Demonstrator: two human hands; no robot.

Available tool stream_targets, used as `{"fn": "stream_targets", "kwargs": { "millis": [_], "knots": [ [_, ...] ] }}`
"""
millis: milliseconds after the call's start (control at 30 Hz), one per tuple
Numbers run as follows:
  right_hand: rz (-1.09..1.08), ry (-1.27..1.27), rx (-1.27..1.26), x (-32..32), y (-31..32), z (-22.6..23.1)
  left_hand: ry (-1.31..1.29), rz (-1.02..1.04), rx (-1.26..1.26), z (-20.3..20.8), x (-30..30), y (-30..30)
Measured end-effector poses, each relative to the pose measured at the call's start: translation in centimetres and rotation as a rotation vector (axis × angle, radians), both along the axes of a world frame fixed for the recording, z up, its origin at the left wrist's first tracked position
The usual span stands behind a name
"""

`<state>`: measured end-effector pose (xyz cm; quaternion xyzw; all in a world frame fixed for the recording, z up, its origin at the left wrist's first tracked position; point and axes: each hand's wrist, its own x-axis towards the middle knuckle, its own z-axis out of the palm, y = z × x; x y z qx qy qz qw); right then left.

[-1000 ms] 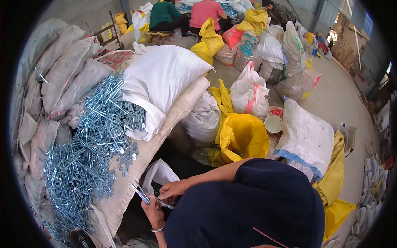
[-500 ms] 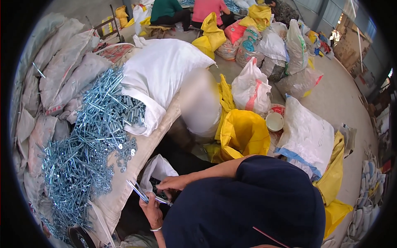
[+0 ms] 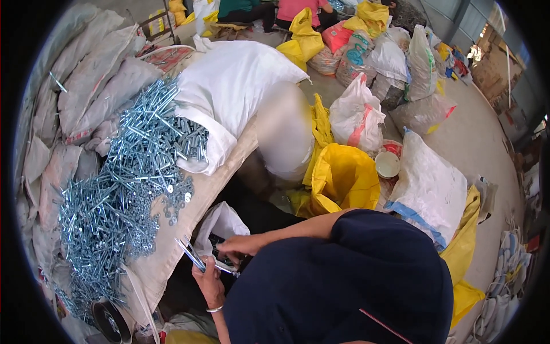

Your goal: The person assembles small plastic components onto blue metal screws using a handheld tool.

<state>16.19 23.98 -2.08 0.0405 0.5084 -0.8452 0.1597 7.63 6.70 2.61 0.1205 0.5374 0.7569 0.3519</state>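
My left hand, with a bangle at its wrist, is closed around a few long shiny metal bolts. Their upper ends point toward the cloth-covered work surface. My right hand is just above and beside them, at the mouth of a white bag with dark small parts inside. Its fingers are curled down, and whatever they grip is too small or hidden to name. To the left lies a big heap of loose bolts, with small nuts and washers along its near side.
A white sack spills metal sleeves onto the heap. Grey sacks are stacked at the left. An open yellow bag and a white bucket stand to the right. Two people sit at the back among filled bags. A black round reel lies lower left.
The view has shifted slightly, so the surroundings sit a little further right. My right hand's fingers have curled lower beside the bag's mouth. My left hand still holds the bolts.
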Motion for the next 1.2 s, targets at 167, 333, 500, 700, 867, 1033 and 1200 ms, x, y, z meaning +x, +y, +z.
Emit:
{"fn": "stream_targets", "kwargs": {
  "millis": [167, 333, 500, 700, 867, 1033, 1200],
  "knots": [
    [0.162, -0.1, -0.165, 0.5, -1.4, 2.8, -0.014, 0.051, -0.039, 0.1, 0.5, -1.0],
    [-0.027, -0.083, -0.059, 0.8, -0.2, 2.2, 0.006, 0.036, -0.158, 0.7, 0.6, 0.8],
    [-0.069, -0.107, 0.077, -0.1, 0.3, 2.5, 0.051, 0.01, -0.12, -0.7, -0.5, -0.8],
    [-0.051, -0.206, -0.028, 0.1, -1.8, 4.2, 0.024, 0.037, -0.06, -0.9, -0.3, -1.3],
    [0.007, -0.14, 0.093, 0.0, -0.8, 3.3, 0.009, 0.008, -0.032, -1.1, -0.4, -1.2],
    [0.386, -0.077, 0.267, 0.1, -0.7, 3.2, 0.035, 0.041, -0.095, -0.8, -0.3, -1.0],
    [0.399, 0.049, 0.459, -0.7, -0.7, 3.1, 0.054, 0.065, -0.083, -1.4, -0.4, -1.2]
  ]
}}
